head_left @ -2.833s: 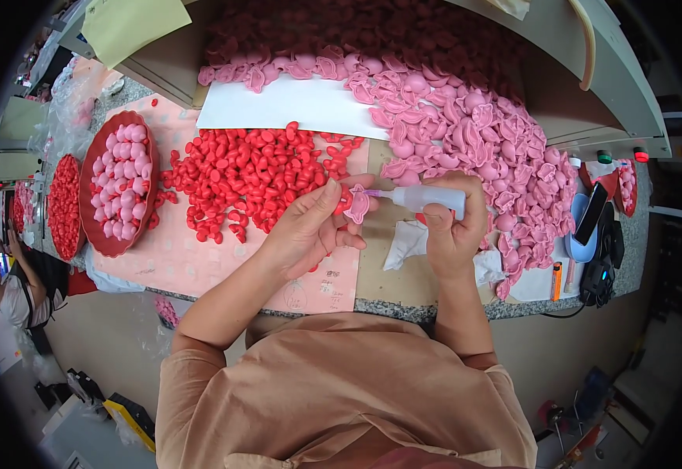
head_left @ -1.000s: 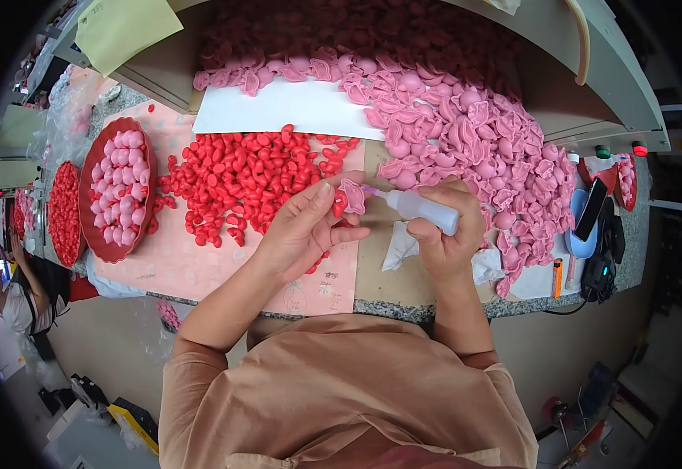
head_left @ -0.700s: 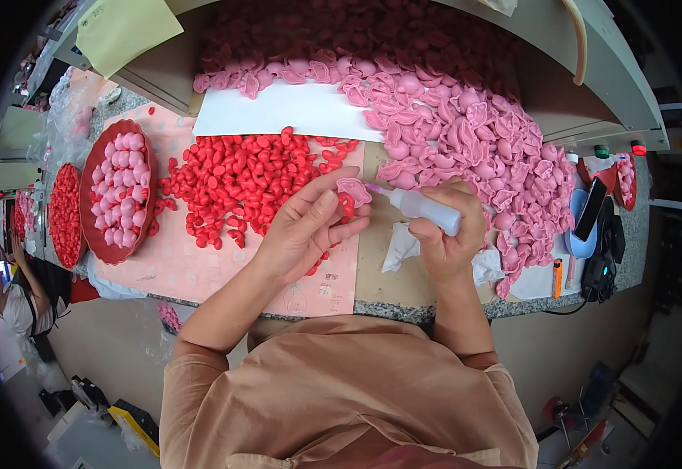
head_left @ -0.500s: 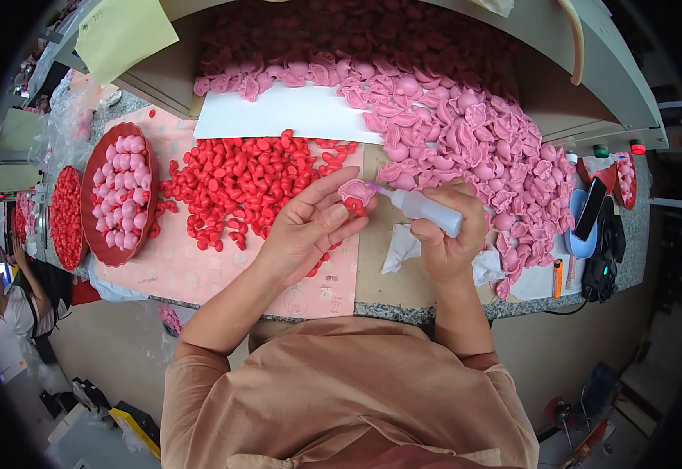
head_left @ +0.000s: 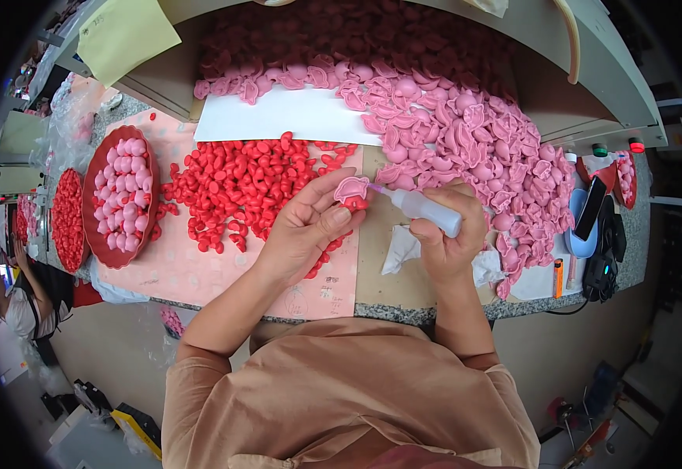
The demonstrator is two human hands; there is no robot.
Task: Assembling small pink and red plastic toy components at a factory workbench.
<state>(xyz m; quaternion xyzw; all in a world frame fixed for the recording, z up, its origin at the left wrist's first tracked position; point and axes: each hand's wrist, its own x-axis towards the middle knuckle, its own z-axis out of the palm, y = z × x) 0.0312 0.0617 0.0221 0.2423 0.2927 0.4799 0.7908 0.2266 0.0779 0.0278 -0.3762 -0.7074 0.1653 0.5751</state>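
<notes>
Whereas half a second ago the left hand [head_left: 306,227] lay lower among the red pieces [head_left: 251,187], it now sits slightly raised, pinching a pink piece [head_left: 350,189] between thumb and fingertips just above the heap's right edge. Its forearm runs up from the lower left, wrist bent inward. Across from it, the right hand [head_left: 450,242] stays clenched around a small white squeeze bottle [head_left: 427,211], tilted so its thin nozzle touches the pink piece. A crumpled white cloth [head_left: 400,250] lies on the surface [head_left: 372,273] under that hand, beside the big pile of pink pieces [head_left: 466,133]. A red tray [head_left: 122,199] of pink pieces stands far left.
</notes>
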